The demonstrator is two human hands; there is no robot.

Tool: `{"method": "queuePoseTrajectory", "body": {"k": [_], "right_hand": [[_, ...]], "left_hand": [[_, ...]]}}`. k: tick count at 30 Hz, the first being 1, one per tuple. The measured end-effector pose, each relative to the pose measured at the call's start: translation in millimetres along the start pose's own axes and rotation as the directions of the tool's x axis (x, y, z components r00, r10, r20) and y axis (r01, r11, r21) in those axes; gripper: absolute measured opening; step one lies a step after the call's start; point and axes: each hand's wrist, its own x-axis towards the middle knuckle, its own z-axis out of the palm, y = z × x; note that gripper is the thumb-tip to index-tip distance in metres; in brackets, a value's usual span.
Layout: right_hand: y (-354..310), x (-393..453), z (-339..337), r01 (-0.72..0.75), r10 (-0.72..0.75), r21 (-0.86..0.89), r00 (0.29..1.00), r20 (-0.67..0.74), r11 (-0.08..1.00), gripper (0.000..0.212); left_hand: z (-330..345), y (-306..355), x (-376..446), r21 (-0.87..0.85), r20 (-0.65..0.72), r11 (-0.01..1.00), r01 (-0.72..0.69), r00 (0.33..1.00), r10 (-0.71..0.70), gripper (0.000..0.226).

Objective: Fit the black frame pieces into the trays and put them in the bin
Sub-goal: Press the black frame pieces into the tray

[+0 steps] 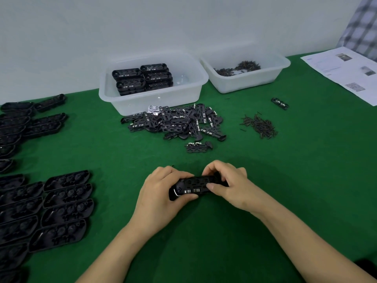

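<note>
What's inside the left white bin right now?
The left white bin holds stacked black assembled trays, two side-by-side columns at its back-left. Lower layers are covered, so the count is unclear.

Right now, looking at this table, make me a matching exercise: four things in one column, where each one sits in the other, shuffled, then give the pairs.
Things
1. finished trays
2. empty trays
3. loose frame pieces
4. printed sheet

Places
A. far right corner of the green table
B. in rows at the left edge
C. inside the left white bin
D. heaped just in front of that bin

Pairs: 1-C, 2-B, 3-D, 4-A
</note>
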Motion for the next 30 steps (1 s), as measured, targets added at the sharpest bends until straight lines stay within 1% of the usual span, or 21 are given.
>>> {"method": "queuePoseTrajectory", "body": {"k": [4,5,7,10,11,13,16,21,23,27,30], "right_hand": [[4,2,8,0.034,-0.042,-0.055,0.989,-0.141,0.998,0.019],[5,2,9,0.056,-0.066,-0.062,0.983,-0.174,0.997,0.019],[8,1,12,0.142,-0.160,-0.098,0.963,-0.218,0.985,0.019],[15,0,15,0.218,-0.264,-0.208,0.938,-0.223,0.953,0.037],[16,0,16,0.227,-0.283,-0.238,0.929,-0.239,0.944,0.040],[16,1,19,0.240,-0.316,-0.274,0.906,-0.283,0.931,0.040],[15,2,21,0.246,-0.343,-0.321,0.892,-0.293,0.914,0.039],[14,1,22,0.255,-0.358,-0.331,0.883,-0.304,0.909,0.038],[14,1,22,0.255,-0.361,-0.334,0.881,-0.305,0.907,0.038],[14,1,22,0.257,-0.365,-0.343,0.881,-0.301,0.904,0.039],[15,2,23,0.262,-0.369,-0.342,0.880,-0.298,0.902,0.038]], "left_hand": [[0,-1,0,0.007,-0.015,1.000,0.003,1.000,-0.003,0.036],[0,-1,1,-0.002,-0.017,1.000,0.012,1.000,-0.012,0.036],[1,-2,1,-0.015,-0.016,0.999,0.035,0.999,-0.035,0.036],[2,-5,1,-0.024,-0.012,0.997,0.076,0.997,-0.076,0.036],[3,-5,1,-0.021,-0.008,0.996,0.083,0.997,-0.083,0.036],[3,-5,1,-0.014,0.000,0.996,0.088,0.996,-0.088,0.037],[2,-5,1,-0.018,0.005,0.995,0.095,0.995,-0.095,0.039],[1,-3,1,-0.066,-0.036,0.992,0.105,0.994,-0.107,0.047],[0,-4,0,-0.075,-0.052,0.992,0.098,0.993,-0.102,0.041],[0,-4,0,-0.092,-0.097,0.991,0.102,0.989,-0.110,0.021],[-1,-2,4,-0.114,-0.069,0.978,0.175,0.981,-0.183,0.024]]}}
